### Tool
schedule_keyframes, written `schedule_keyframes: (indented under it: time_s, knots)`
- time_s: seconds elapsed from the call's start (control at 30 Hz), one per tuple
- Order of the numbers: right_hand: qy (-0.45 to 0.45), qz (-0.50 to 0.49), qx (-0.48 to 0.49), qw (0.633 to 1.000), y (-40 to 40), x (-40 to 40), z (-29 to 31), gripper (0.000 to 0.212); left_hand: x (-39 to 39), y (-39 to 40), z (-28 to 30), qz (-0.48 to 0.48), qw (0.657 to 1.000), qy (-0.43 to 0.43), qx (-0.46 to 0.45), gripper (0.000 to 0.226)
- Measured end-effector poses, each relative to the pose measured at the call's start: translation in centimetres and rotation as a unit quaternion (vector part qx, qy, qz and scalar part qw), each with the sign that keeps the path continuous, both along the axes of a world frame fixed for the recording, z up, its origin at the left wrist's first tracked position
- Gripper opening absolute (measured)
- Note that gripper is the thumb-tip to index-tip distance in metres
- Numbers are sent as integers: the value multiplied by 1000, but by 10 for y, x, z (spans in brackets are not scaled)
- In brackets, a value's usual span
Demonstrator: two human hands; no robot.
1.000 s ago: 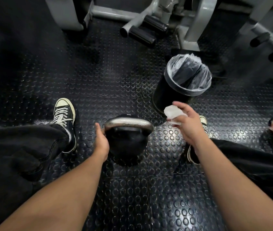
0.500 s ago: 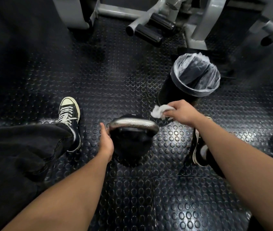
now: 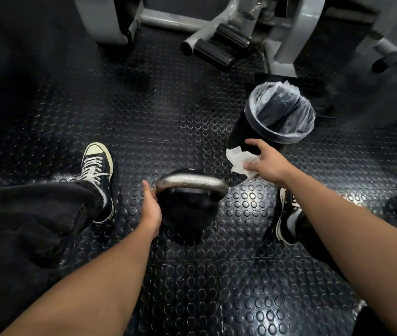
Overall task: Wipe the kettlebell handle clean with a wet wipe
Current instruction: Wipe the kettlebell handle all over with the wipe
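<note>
Beside the lined bin [image 3: 282, 132], a right hand [image 3: 268, 163] pinches a crumpled wet wipe [image 3: 238, 161] clear of the kettlebell handle [image 3: 190, 184]; the left hand [image 3: 151, 207] grips the handle's end. Wiping looks finished, disposal remaining.

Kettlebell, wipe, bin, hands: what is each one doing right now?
Kettlebell: standing upright on the floor, handle on top.
Handle: bare, the wipe is not on it.
Wipe: crumpled, held in the air beside the bin.
Bin: upright, open, lined with a clear bag.
Left hand: gripping the left end of the handle.
Right hand: pinching the wipe, other fingers spread.
</note>
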State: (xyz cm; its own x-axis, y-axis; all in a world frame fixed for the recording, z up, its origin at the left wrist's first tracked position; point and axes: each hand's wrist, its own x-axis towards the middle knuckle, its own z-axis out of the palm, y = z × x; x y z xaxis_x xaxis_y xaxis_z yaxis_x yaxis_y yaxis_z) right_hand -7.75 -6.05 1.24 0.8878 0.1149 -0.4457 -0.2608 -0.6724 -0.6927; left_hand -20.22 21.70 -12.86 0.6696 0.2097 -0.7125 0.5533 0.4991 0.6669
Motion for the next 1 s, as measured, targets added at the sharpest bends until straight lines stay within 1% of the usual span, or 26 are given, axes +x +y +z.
schedule_keyframes:
  time_s: [0.07,0.13,0.2,0.23,0.3,0.37,0.43,0.47,0.57,0.63,0.7,0.73,0.77,0.83,0.87,0.9,0.97,1.0]
  knots:
    - [8,-29,87,996,0,-5,4,66,0,-1,1,2,1000,-4,-2,77]
    - [17,-35,133,990,0,-7,7,50,1,-2,1,5,1000,-5,-3,73]
    - [29,-31,134,990,0,-9,11,36,1,-2,2,5,1000,-4,-2,74]
    - [31,-33,126,991,0,-8,11,32,0,-1,3,4,1000,-2,0,77]
    - [33,-54,138,988,1,-9,13,34,0,-1,2,2,1000,2,-2,84]
    - [27,-69,173,982,3,-9,16,35,0,-1,2,0,1000,4,-5,85]
    - [27,-61,180,981,3,-9,18,20,-1,0,3,-1,1000,2,-9,85]
    - [29,-51,163,985,3,-8,18,18,-1,-1,4,1,1000,3,-9,85]
    - [22,-14,82,996,2,-7,17,25,-1,-1,5,11,1000,0,-4,77]
    - [0,10,32,999,0,-3,14,40,0,-2,5,8,1000,4,-1,82]
    - [0,23,30,999,2,0,9,59,0,-2,4,8,1000,6,-2,92]
    - [1,27,20,999,2,2,4,64,0,-1,4,9,1000,5,-4,94]
    - [-5,34,-7,999,4,3,1,62,1,-1,4,8,1000,5,-5,95]
    - [-26,65,-84,994,8,7,-7,43,1,-2,4,12,1000,5,-8,95]
    - [-37,86,-123,988,11,8,-10,32,1,-2,5,14,1000,5,-10,93]
    - [-52,113,-159,979,14,8,-14,25,1,-3,5,13,1000,4,-10,93]
    - [-79,171,-211,959,20,8,-22,30,0,-2,3,17,1000,6,-10,106]
    - [-76,196,-223,952,24,7,-24,34,0,-1,0,23,1000,6,-12,115]
